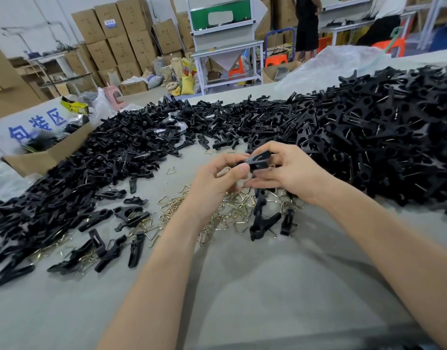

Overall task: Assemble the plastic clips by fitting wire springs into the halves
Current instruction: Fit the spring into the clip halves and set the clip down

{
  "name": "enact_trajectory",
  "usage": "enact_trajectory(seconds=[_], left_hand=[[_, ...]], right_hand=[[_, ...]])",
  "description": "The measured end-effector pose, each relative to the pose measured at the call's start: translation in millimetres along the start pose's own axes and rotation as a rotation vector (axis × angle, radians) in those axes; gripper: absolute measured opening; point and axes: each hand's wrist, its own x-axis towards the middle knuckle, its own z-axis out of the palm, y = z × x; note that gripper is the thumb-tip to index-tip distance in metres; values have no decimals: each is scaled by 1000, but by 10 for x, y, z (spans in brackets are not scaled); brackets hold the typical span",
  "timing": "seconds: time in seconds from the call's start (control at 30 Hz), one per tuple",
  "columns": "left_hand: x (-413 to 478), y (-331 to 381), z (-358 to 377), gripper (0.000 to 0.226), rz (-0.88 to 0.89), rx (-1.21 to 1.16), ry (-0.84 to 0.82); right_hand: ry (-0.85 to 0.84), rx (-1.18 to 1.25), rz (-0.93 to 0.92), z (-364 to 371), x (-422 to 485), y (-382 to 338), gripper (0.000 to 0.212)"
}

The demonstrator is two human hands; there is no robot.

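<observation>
Covering the table (pixel 242 286): clip halves (pixel 111 157); beyond, seemingly cartons (pixel 121 39).

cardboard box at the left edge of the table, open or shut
Open: the cardboard box has its flap folded out, and dark parts show inside it.
</observation>
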Motion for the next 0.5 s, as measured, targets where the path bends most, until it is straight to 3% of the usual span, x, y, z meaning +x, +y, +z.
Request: enact_trajectory(seconds=[0.17, 0.37, 0.5], left_hand=[[21, -19, -1, 21, -38, -130, -70], [-22, -16, 66, 16, -59, -209, -234], [-6, 2, 25, 17, -58, -286, -183]], right_hand=[[99, -44, -75, 24, 6, 19, 18], [-29, 108, -6, 42, 6, 42, 42], [-51, 79, 1, 41, 22, 57, 44]])
